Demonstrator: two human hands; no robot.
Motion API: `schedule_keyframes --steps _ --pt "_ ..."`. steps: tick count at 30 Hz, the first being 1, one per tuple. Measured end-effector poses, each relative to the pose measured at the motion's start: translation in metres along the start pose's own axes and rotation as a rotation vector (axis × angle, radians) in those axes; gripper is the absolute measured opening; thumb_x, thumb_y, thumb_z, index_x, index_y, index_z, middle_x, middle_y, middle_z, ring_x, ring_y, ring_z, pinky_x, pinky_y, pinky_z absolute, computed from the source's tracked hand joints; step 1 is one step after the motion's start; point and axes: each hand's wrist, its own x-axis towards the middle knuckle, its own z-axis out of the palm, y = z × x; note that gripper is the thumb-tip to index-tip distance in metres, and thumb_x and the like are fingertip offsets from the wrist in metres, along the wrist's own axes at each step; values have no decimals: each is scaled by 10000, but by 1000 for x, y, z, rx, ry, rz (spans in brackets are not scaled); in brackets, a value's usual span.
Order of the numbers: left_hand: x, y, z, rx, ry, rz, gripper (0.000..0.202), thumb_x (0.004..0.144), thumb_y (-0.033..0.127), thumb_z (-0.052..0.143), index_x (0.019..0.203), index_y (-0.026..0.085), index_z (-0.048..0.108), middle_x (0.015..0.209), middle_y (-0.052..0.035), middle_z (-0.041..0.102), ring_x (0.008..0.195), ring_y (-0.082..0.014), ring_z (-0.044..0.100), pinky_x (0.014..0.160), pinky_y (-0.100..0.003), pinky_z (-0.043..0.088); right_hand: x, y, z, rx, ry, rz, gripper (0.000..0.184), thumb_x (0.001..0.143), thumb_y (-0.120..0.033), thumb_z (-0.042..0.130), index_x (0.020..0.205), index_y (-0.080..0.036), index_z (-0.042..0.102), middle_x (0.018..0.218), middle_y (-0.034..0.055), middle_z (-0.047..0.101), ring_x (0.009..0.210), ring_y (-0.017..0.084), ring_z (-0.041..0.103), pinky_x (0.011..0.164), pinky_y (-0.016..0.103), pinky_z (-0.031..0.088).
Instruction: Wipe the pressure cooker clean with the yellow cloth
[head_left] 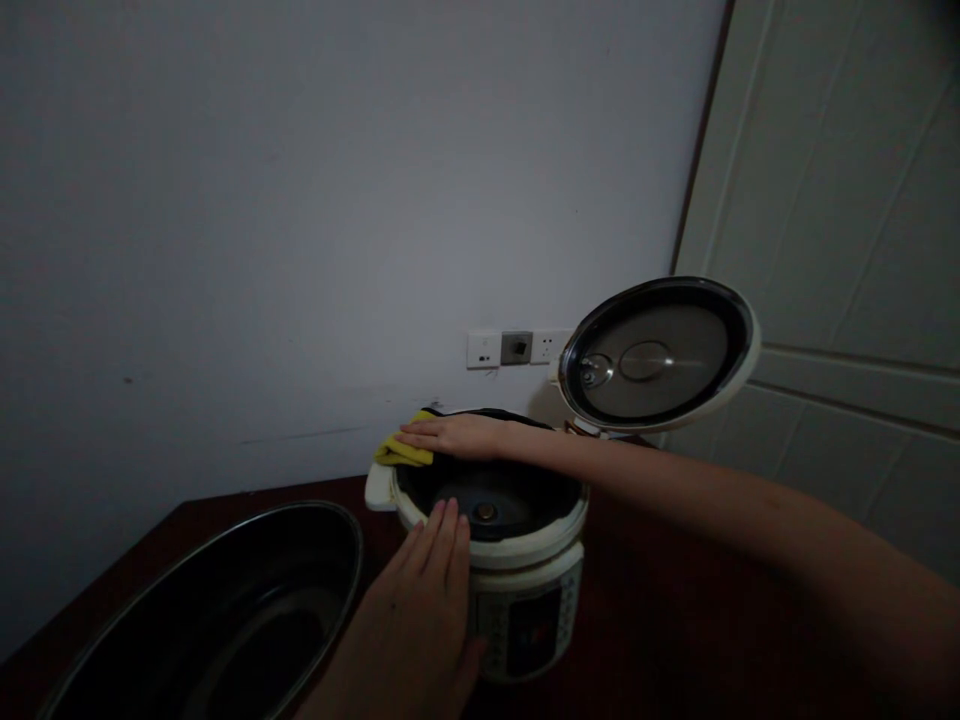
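A white electric pressure cooker (525, 553) stands on a dark red table with its round lid (660, 370) raised on the hinge at the right. Inside its dark cavity, a small round knob (486, 513) shows at the bottom. My right hand (457, 437) reaches across the opening and presses a yellow cloth (403, 452) onto the far-left rim, beside the side handle (379, 488). Against the front-left of the cooker rests my left hand (427, 590), its fingers stretched out and holding nothing.
A large dark pot (270, 600) with a thin metal rim stands left of the cooker. Behind it is a pale wall with sockets (484, 350) and a grey switch plate (516, 348). A light panelled door (840, 300) rises at the right, behind the lid.
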Motion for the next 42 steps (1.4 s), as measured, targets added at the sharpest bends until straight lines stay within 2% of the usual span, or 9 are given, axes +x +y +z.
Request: schedule_keyframes --steps 4,9,14,19,23,29,34,38,42 --pt "0 1 -1 22 5 3 635 703 212 542 1312 40 480 1404 -214 431 1285 -305 445 995 -389 468 0 18 1 24 14 108 541 912 -52 411 1415 -245 370 1489 81 353 1352 158 351 1081 320 314" --pt "2 2 -2 33 -14 3 644 698 184 525 1317 16 466 1399 -233 419 1272 -313 455 985 -406 477 -9 34 -2 -1 36 252 547 856 -2 461 1365 -200 448 1403 118 476 1275 182 463 1040 332 360" --pt "2 1 0 0 3 7 636 712 168 513 1323 4 450 1405 -244 404 1281 -327 437 985 -439 475 -36 47 -12 -75 -22 387 495 825 -2 486 1292 -159 529 1245 163 606 1116 222 597 944 322 432" --pt "2 2 -3 -6 -38 -6 646 720 190 508 1335 6 429 1410 -243 393 1294 -319 419 1002 -430 459 -63 43 -21 -138 -63 467 432 794 1 516 1189 -147 607 1147 158 658 1064 224 620 899 293 438" --pt "2 4 -5 15 -52 -4 647 714 182 514 1330 -1 439 1409 -245 388 1291 -323 421 1000 -423 463 -80 29 -27 -218 -119 547 403 783 -2 522 1146 -134 636 1096 166 676 1031 234 633 869 290 439" --pt "0 3 1 15 12 15 645 704 190 537 1310 -16 461 1390 -264 409 1271 -342 442 980 -441 480 -102 -1 -31 -350 -215 630 314 817 -47 482 1058 -100 677 1030 175 692 950 258 666 784 304 472" --pt "-3 1 9 -17 74 8 664 715 196 543 1339 1 424 1415 -255 388 1297 -335 411 1002 -447 463 -110 -38 -29 -376 -187 713 280 816 -42 469 959 -87 707 999 173 702 944 271 668 758 300 476" --pt "-4 0 11 -24 76 0 675 719 200 543 1357 29 406 1430 -234 381 1308 -317 402 1012 -438 458 -115 -72 -34 -396 -166 788 291 799 -23 453 919 -84 710 910 180 712 846 268 686 677 298 461" --pt "-3 1 11 -33 71 -8 664 715 201 545 1344 25 423 1426 -241 381 1308 -321 400 1017 -443 450 -124 -99 -40 -376 -64 820 277 738 1 461 846 -90 699 800 164 702 737 237 677 584 271 399"
